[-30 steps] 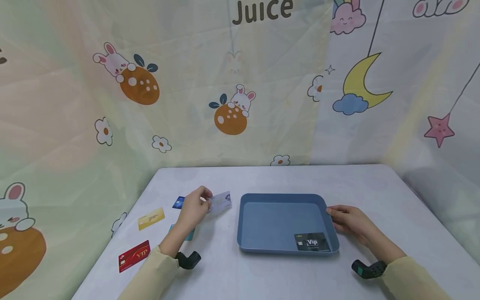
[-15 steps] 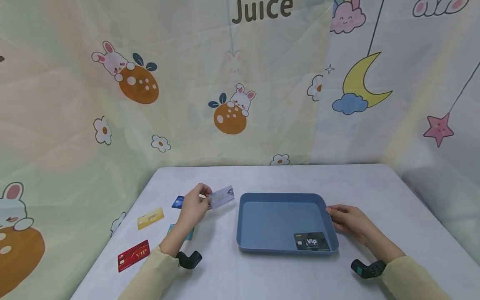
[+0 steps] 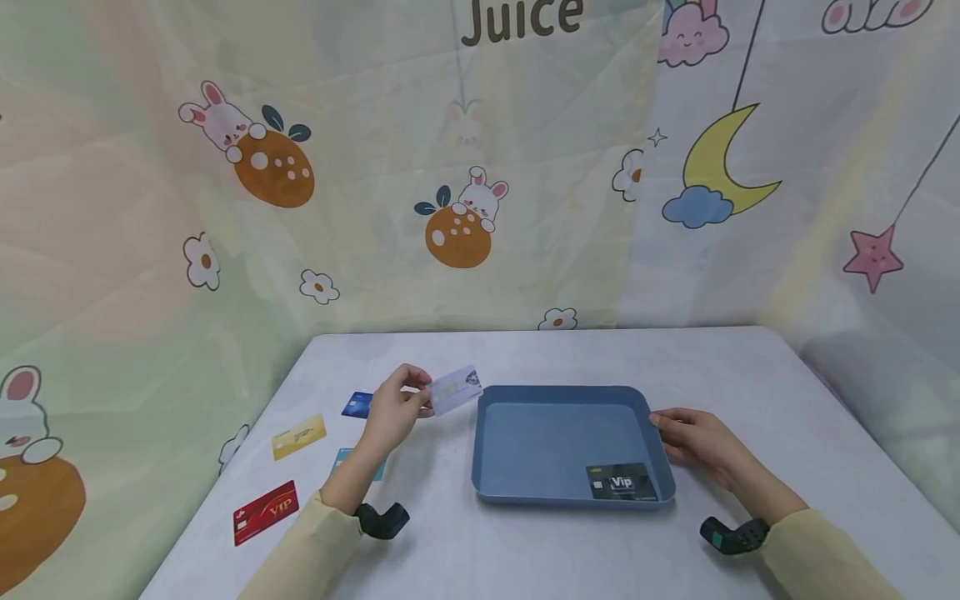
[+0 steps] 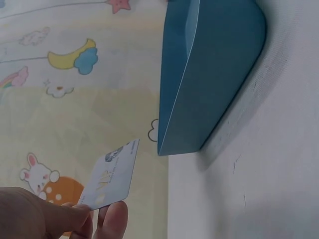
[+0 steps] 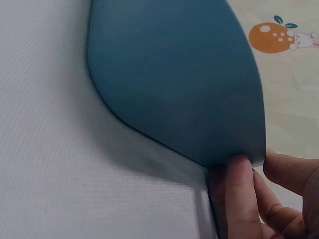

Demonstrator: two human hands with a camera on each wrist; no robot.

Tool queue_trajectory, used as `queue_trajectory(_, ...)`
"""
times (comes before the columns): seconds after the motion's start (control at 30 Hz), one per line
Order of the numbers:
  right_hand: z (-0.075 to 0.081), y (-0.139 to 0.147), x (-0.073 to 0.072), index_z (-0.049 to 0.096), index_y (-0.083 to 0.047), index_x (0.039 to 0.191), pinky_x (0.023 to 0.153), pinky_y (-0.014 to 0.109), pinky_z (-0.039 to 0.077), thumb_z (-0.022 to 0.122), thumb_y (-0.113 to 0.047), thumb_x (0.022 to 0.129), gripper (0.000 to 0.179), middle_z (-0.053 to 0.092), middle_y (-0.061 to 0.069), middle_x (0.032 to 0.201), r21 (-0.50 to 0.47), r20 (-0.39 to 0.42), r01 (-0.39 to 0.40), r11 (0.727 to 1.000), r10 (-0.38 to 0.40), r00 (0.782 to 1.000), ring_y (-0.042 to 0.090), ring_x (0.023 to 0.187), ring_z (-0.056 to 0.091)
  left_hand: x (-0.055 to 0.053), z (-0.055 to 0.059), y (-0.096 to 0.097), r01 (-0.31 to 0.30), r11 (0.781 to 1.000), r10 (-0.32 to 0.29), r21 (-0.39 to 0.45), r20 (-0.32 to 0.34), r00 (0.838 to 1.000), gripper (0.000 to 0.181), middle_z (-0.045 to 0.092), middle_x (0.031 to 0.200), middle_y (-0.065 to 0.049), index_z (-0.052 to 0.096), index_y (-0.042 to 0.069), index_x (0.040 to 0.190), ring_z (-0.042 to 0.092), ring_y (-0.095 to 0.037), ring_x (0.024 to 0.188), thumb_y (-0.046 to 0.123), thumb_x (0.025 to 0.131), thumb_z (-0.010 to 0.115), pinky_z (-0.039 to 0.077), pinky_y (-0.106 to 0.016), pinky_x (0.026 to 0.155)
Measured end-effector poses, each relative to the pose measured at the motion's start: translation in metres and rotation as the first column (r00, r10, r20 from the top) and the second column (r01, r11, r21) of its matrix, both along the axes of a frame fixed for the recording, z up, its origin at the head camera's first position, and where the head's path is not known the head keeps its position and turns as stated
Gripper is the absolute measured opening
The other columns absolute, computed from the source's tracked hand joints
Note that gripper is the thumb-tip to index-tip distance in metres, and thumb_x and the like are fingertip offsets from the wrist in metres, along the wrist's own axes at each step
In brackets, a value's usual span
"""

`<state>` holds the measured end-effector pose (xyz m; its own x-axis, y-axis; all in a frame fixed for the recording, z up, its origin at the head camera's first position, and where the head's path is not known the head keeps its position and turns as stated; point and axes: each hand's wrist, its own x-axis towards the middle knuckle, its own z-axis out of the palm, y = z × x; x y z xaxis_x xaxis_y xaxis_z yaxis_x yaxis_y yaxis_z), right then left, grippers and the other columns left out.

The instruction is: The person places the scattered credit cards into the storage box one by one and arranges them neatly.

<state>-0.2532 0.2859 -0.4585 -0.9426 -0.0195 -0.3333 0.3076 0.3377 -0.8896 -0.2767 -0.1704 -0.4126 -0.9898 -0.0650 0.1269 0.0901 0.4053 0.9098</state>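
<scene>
Toward ten o'clock of the blue tray [image 3: 536,442], the left hand [image 3: 392,414] has its grip clamped on a pale card [image 3: 455,389], thumb and fingers pinching one short end. That hold leaves most of the printed face free beyond the fingertips, and the card is up off the table [image 3: 450,546], tilted, near the tray without touching it (the left wrist view shows the gap between them). At three o'clock the right hand [image 3: 693,440] pinches the tray's rim, fingers against the outer wall and the thumb seemingly over the edge, a hold that probably steadies it from the side away from the card. Inside, at five o'clock, a black card [image 3: 621,482] lies flat near the wall. Further out, counted from the left hand, a blue card [image 3: 356,405] lies at nine o'clock, a yellow card [image 3: 299,437] between eight and nine, a red card [image 3: 266,512] at eight and a teal card [image 3: 378,472] at seven, partly hidden by the forearm [image 3: 351,485]. Their spacing presumably leaves room for fingers around each.
</scene>
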Motion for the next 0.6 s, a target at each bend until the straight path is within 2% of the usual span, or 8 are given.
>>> queue_trajectory(0.4, 0.002, -0.001, 0.001, 0.042, 0.013, 0.146, 0.081, 0.024, 0.061, 0.061, -0.039, 0.104, 0.07, 0.062, 0.028, 0.137, 0.003, -0.001, 0.001, 1.0, -0.001, 1.0, 0.011, 0.104, 0.068, -0.003, 0.002, 0.015, 0.041, 0.995, -0.043, 0.089, 0.024, 0.999, 0.018, 0.064, 0.108, -0.017, 0.065, 0.001, 0.112, 0.071, -0.022, 0.085, -0.006, 0.095, 0.064, 0.065, -0.031, 0.073)
queue_trajectory(0.6, 0.002, -0.003, 0.0, 0.041, 0.014, 0.147, 0.083, 0.025, 0.061, 0.061, -0.04, 0.105, 0.072, 0.056, 0.032, 0.143, 0.009, 0.002, 0.003, 1.0, -0.003, 1.0, 0.015, 0.109, 0.068, -0.002, -0.001, 0.029, 0.1, 0.987, -0.103, 0.129, 0.017, 0.995, 0.017, 0.064, 0.106, -0.018, 0.064, -0.001, 0.11, 0.071, -0.02, 0.08, -0.007, 0.095, 0.063, 0.065, -0.033, 0.072)
